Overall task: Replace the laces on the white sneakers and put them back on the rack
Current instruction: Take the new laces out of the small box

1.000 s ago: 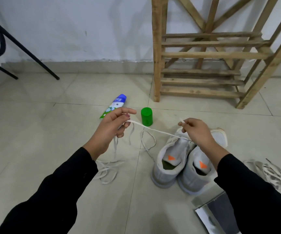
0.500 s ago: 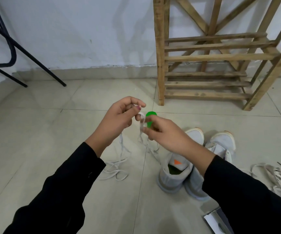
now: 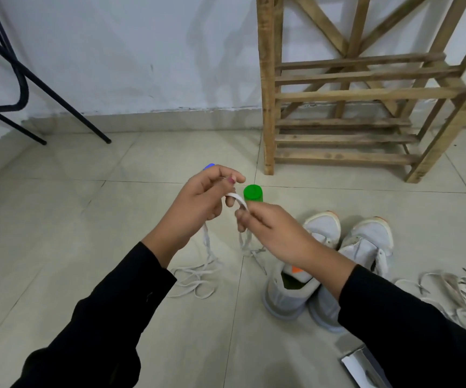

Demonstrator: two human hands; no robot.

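Two white sneakers (image 3: 321, 233) with orange tabs stand side by side on the tiled floor, toes toward the wooden rack (image 3: 346, 93). My left hand (image 3: 198, 203) pinches one part of a white lace (image 3: 236, 198) above the floor. My right hand (image 3: 271, 228) pinches the same lace a short way along, close to the left hand. The rest of the lace hangs down and lies in loops on the floor (image 3: 195, 275). My right forearm covers part of the sneakers.
A green cap (image 3: 253, 193) stands behind my hands; a blue-tipped bottle (image 3: 209, 166) peeks out behind my left hand. A pile of other laces (image 3: 461, 292) lies at the right. A box corner (image 3: 363, 368) shows at bottom right. Black metal legs (image 3: 24, 88) stand at left.
My right hand left the sneakers and came up to the left hand. The stretched lace went slack and both hands now hold it close together.
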